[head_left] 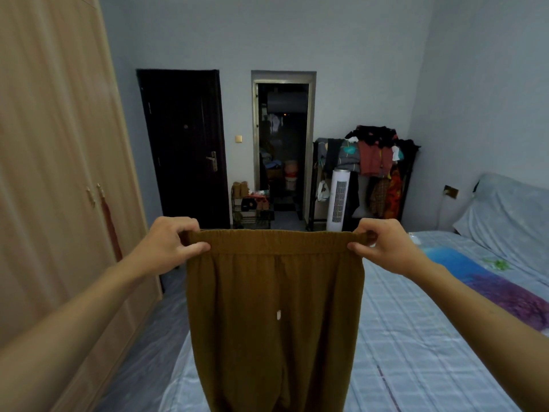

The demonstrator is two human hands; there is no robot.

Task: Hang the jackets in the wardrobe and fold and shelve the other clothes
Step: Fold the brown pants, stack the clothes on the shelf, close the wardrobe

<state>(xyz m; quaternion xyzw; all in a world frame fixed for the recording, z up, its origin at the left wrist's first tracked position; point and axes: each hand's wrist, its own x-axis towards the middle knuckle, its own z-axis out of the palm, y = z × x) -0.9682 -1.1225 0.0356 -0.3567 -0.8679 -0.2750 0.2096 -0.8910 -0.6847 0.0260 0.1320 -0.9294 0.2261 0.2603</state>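
Observation:
A pair of brown trousers (273, 316) with an elastic waistband hangs straight down in front of me, over the near end of the bed. My left hand (169, 242) pinches the waistband's left corner. My right hand (383, 245) pinches the right corner, so the waistband is stretched flat between them. The legs run out of the frame at the bottom. The light wooden wardrobe (59, 173) stands along the left side with its doors closed.
A bed (416, 337) with a pale checked sheet fills the lower right, pillows at its far end. A rack piled with clothes (374, 162) and a white tower fan (340, 200) stand at the back. A dark door (184, 147), a shoe shelf and an open doorway lie ahead.

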